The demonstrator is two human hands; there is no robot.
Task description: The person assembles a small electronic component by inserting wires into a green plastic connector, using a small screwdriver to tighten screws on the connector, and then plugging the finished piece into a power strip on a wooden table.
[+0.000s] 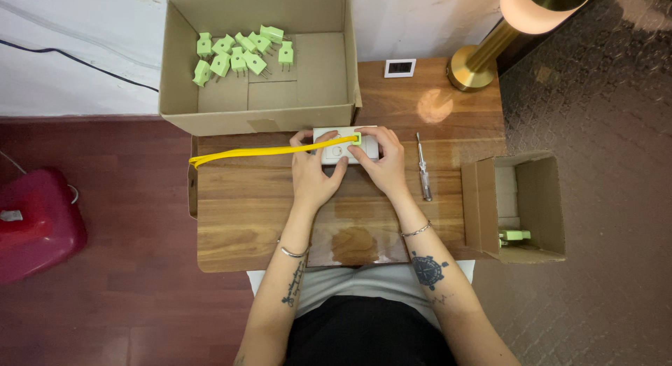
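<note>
At the frame's centre, both hands, left [312, 176] and right [382, 163], pinched a white socket block [346, 148] on the desk [231, 205], apparently seating a yellow cord's [266, 151] green plug [356, 138]; firm pressing seemed next.

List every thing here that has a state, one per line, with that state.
White switch plate: flat on the wooden table, held by both hands.
Left hand: gripping the plate's left side.
Right hand: gripping its right side.
Yellow cord: plugged in at the plate, trailing left.
Big cardboard box: open, green plugs loose inside.
Small cardboard box: open, one green plug visible.
Screwdriver: lying untouched.
Lamp: lit.
</note>
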